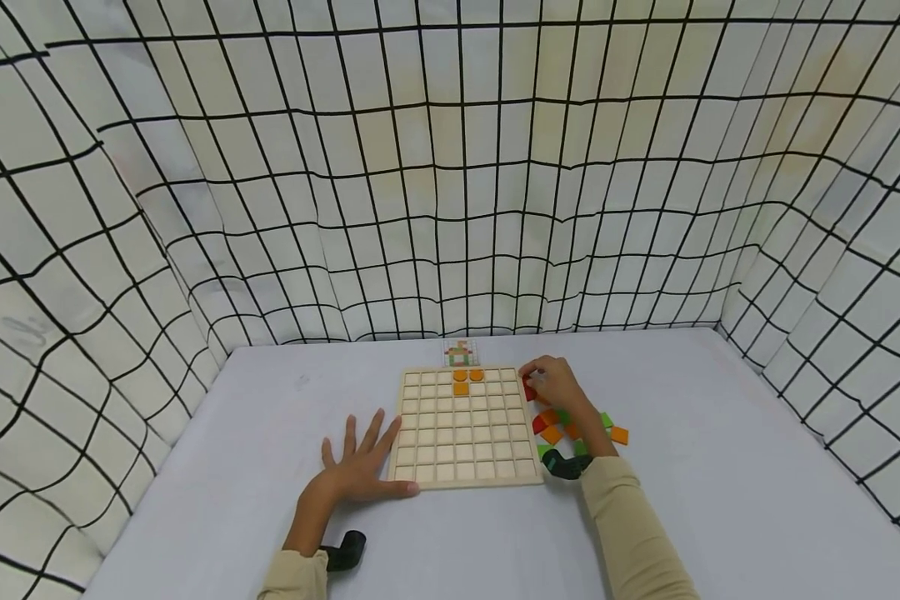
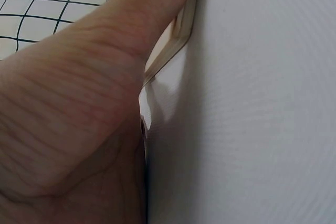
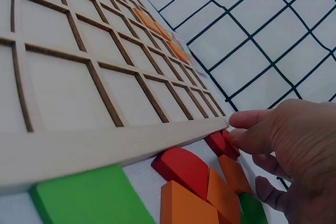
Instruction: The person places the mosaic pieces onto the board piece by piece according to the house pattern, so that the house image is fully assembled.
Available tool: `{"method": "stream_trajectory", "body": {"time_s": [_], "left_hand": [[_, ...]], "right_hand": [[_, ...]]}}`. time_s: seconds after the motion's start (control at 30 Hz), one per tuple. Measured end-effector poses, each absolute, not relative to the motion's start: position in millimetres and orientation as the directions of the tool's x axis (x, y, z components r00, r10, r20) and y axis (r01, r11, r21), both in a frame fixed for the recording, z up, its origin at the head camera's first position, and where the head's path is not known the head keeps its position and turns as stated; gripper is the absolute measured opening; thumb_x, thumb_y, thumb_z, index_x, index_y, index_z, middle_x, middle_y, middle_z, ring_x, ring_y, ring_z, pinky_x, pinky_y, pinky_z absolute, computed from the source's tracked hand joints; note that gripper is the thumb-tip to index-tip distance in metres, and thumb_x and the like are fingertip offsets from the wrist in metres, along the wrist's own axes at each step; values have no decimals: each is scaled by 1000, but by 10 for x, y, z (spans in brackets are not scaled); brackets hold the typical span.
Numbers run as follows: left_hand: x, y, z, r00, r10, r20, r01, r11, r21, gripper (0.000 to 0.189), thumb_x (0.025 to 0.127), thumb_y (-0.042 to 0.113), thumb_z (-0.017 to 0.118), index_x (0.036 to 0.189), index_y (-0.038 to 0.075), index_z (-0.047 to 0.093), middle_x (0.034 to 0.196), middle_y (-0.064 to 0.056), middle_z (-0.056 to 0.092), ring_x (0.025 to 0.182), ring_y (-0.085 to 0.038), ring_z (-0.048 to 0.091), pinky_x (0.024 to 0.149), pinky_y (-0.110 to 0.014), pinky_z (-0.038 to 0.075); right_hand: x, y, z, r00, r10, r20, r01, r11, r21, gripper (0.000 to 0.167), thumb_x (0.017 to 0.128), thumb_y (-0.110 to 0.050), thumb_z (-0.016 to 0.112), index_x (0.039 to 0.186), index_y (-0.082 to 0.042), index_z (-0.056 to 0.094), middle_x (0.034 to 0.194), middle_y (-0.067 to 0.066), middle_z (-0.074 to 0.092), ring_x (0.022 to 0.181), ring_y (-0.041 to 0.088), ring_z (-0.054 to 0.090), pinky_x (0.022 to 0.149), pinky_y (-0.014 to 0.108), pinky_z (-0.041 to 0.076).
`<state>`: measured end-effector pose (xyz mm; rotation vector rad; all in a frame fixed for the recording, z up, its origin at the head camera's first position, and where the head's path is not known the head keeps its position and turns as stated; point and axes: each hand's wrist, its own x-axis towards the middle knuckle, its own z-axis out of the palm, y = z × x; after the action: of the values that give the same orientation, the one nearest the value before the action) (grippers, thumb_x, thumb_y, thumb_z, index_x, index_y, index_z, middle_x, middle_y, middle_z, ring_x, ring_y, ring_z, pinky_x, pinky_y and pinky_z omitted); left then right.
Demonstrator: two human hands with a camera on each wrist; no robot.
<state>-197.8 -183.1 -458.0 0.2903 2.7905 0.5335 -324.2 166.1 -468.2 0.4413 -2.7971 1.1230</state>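
Observation:
A wooden grid board (image 1: 465, 483) lies on the table. In its upper rows sit two round orange pieces (image 1: 476, 376) and one orange square (image 1: 461, 389). My left hand (image 1: 356, 477) is spread at the board's near left corner, thumb along the front edge and fingertips by the left side. Beside the far right corner, my right hand (image 1: 557, 382) pinches a red piece (image 3: 231, 144) between thumb and finger, close to the board's rim. Another red piece (image 3: 214, 142) lies right under those fingertips. The left wrist view shows mostly the thumb's base (image 2: 105, 66) and the board's corner.
Loose red, orange and green pieces (image 1: 551, 435) lie in a pile along the board's right side, partly under my right forearm. A small card with a coloured pattern (image 1: 461, 353) lies beyond the far edge. White walls with black netting (image 1: 480, 192) enclose the table.

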Motion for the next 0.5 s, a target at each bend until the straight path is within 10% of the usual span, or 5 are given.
{"method": "stream_trajectory", "body": {"time_s": [0.5], "left_hand": [[-1963,-1848,-4599,-939,252,-232,146,907,394,114,72,71,69,158,20,15,165,-15,-2,145,-51,-18,104,-78,-9]], "right_hand": [[-3228,1682,-4633,-965,-227,133,-257,707,-659,21,93,-7,65,111,1,70,110,21,64,107,37,60,94,51,49]]}}
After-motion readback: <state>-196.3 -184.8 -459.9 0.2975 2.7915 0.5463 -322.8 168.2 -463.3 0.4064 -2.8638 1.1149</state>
